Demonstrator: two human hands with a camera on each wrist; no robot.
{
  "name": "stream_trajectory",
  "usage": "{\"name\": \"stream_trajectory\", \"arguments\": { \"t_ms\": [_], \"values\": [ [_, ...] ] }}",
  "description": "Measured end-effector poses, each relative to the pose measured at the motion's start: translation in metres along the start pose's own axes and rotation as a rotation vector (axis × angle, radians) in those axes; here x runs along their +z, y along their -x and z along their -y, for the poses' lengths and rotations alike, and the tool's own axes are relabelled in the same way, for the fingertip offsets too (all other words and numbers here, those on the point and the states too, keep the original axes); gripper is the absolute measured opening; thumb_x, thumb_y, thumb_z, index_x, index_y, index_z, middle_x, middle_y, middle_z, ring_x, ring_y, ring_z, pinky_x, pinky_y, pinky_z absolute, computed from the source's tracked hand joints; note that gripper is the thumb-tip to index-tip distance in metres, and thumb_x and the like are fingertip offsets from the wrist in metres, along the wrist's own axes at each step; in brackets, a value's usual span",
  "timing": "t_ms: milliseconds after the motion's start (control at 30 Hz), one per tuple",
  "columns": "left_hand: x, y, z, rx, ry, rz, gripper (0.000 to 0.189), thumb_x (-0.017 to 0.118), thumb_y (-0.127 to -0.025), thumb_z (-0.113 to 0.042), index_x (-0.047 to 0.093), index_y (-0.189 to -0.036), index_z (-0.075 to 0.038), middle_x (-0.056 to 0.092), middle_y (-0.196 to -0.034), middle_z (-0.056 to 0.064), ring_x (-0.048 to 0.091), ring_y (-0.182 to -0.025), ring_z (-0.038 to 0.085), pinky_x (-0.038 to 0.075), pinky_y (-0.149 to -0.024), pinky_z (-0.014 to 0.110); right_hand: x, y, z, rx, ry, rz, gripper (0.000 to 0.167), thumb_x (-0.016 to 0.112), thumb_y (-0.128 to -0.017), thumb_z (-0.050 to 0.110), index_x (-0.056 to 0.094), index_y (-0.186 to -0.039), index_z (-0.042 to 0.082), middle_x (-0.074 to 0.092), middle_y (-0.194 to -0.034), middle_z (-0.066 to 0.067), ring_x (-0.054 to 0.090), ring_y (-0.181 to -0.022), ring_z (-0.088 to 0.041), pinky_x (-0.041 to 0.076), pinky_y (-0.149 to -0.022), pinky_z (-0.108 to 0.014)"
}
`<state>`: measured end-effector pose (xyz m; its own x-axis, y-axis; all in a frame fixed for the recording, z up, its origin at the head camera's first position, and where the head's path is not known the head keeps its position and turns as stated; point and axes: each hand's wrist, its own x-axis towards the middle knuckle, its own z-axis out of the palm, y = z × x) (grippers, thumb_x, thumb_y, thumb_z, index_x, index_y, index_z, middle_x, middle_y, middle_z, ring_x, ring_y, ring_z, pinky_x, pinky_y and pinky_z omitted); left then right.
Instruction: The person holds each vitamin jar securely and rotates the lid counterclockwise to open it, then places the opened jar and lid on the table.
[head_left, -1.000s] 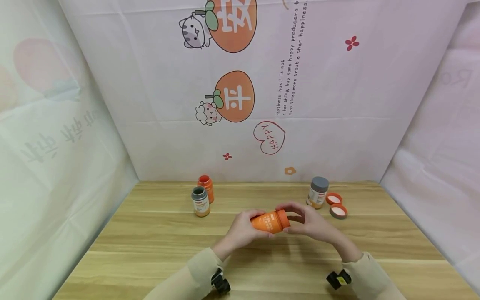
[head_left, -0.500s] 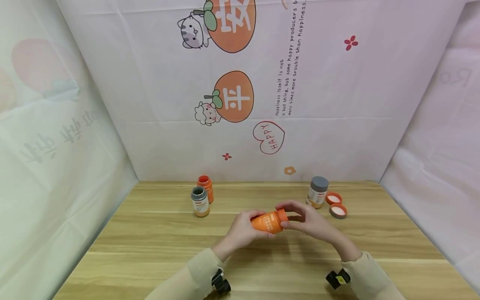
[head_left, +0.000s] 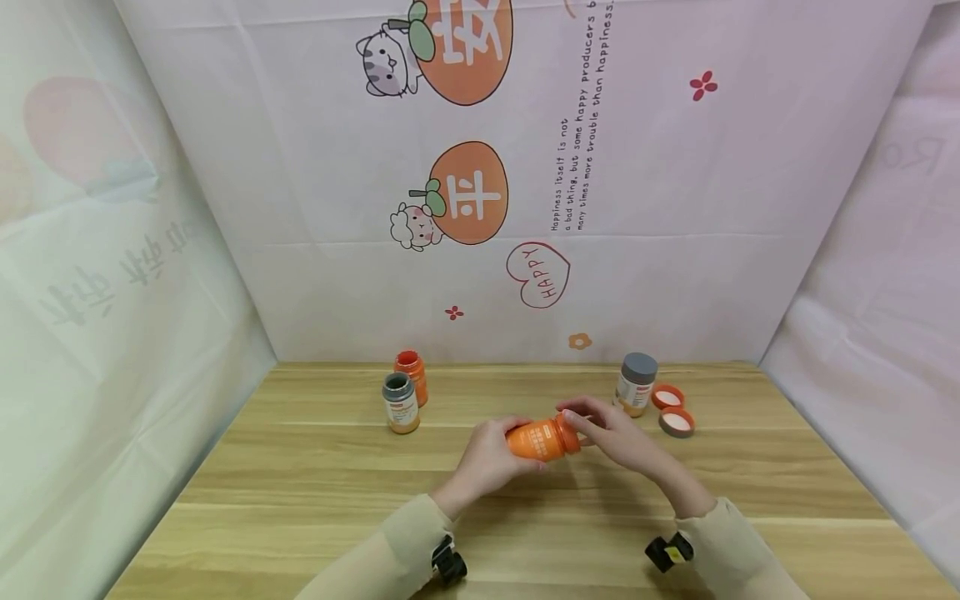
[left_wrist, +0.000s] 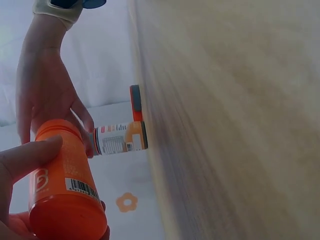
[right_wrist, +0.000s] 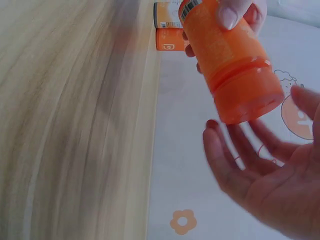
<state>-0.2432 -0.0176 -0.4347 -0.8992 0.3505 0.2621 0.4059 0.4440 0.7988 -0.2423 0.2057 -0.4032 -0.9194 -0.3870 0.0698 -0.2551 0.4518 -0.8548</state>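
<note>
Tilted on its side above the table, an orange bottle has its orange cap toward the right. My left hand grips the bottle body, with the thumb along its side in the left wrist view. At the cap end is my right hand. Its fingers are spread and loosely bent around the cap in the right wrist view, the fingertips close below it, and nothing is pinched between them.
On the wooden table, an uncapped grey-necked jar and an open orange bottle stand at the back left. At the back right are a grey-capped jar and two upturned lids, one orange, one grey-sided.
My right hand has loosened from the cap, its thumb shifting up and away from the cap's lower side. The bottle in my left hand has moved slightly right.
</note>
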Motion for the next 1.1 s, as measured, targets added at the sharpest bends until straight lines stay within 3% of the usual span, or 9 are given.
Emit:
{"name": "stream_trajectory", "arguments": {
  "t_ms": [200, 400, 733, 933, 1100],
  "values": [
    [0.0015, -0.0022, 0.0002, -0.003, -0.052, -0.030, 0.054, 0.089, -0.061, -0.024, 0.067, -0.110, -0.012, 0.069, -0.098, -0.001, 0.057, -0.081, 0.008, 0.047, -0.070, 0.025, 0.0014, -0.0024, 0.0004, 0.147, -0.046, 0.021, 0.051, 0.046, -0.098, 0.043, 0.048, -0.131, 0.005, 0.056, -0.123, -0.016, 0.060, -0.104, -0.024, 0.053, -0.084, -0.046],
    [0.0014, -0.0013, -0.0030, 0.012, -0.076, -0.041, 0.053, 0.088, -0.062, -0.021, 0.067, -0.111, -0.011, 0.068, -0.099, 0.001, 0.058, -0.083, 0.009, 0.047, -0.071, 0.025, 0.0041, -0.0052, 0.0008, 0.183, -0.060, 0.029, 0.053, 0.046, -0.097, 0.046, 0.050, -0.129, 0.003, 0.058, -0.117, -0.016, 0.061, -0.095, -0.020, 0.055, -0.079, -0.042],
    [0.0000, 0.0007, 0.0001, 0.027, -0.076, -0.041, 0.056, 0.088, -0.063, -0.027, 0.066, -0.112, -0.012, 0.068, -0.102, 0.000, 0.058, -0.085, 0.009, 0.047, -0.072, 0.025, 0.0027, -0.0020, 0.0017, 0.132, -0.080, 0.066, 0.051, 0.049, -0.097, 0.040, 0.049, -0.130, 0.002, 0.055, -0.121, -0.019, 0.061, -0.099, -0.022, 0.054, -0.081, -0.045],
    [-0.0016, 0.0018, 0.0007, 0.033, -0.063, -0.035, 0.056, 0.088, -0.063, -0.026, 0.066, -0.113, -0.013, 0.067, -0.103, 0.000, 0.058, -0.086, 0.010, 0.048, -0.073, 0.026, 0.0015, 0.0005, 0.0002, 0.043, -0.052, 0.076, 0.048, 0.054, -0.096, 0.035, 0.048, -0.134, 0.005, 0.054, -0.127, -0.018, 0.060, -0.100, -0.024, 0.054, -0.080, -0.045],
    [-0.0031, 0.0035, 0.0009, 0.034, -0.038, -0.022, 0.056, 0.088, -0.064, -0.026, 0.065, -0.113, -0.014, 0.067, -0.105, 0.000, 0.058, -0.087, 0.009, 0.048, -0.075, 0.025, 0.0005, 0.0019, -0.0020, -0.052, -0.055, 0.093, 0.043, 0.058, -0.094, 0.027, 0.049, -0.132, 0.010, 0.052, -0.131, -0.018, 0.056, -0.110, -0.035, 0.054, -0.081, -0.036]
  ]
}}
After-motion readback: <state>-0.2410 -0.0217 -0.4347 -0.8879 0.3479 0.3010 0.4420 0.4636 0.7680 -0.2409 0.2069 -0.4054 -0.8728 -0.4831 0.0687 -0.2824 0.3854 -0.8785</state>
